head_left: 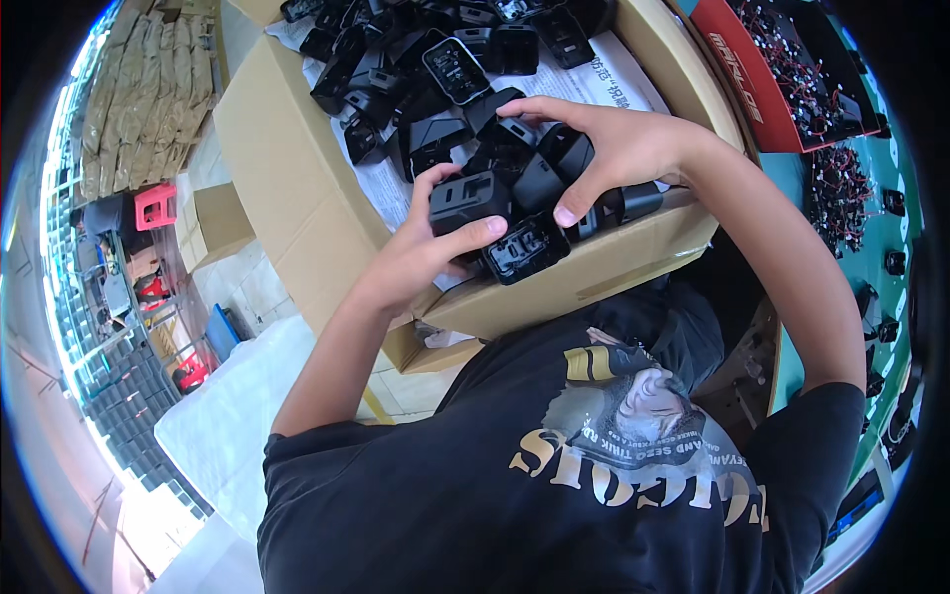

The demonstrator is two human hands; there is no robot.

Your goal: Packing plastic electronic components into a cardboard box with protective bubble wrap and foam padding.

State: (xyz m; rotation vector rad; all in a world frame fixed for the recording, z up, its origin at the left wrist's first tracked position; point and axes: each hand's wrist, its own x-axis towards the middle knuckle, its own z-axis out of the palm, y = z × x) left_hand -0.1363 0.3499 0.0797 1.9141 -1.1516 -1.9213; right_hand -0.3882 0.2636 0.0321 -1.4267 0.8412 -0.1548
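Observation:
A large open cardboard box [307, 158] holds many black plastic housings, small boxy shells with cut-outs and open cavities. At the box's near side, my left hand [421, 243] grips a black plastic housing [470, 201], thumb across its near face and fingers round its far left edge. An open-faced housing [529, 249] lies right under that thumb. My right hand [623, 153] curls round a cluster of black plastic housings [537, 178], index finger stretched over the far side and thumb on the near side. Its other fingers are partly hidden.
Printed white paper [628, 79] lines the box. To the right, a red box [737, 69] full of small wired parts stands on a green table [792, 371], with more wired parts beside it. Leftward are wrapped stacks [148, 99], a red plastic stool [155, 207] and a smaller carton [216, 223].

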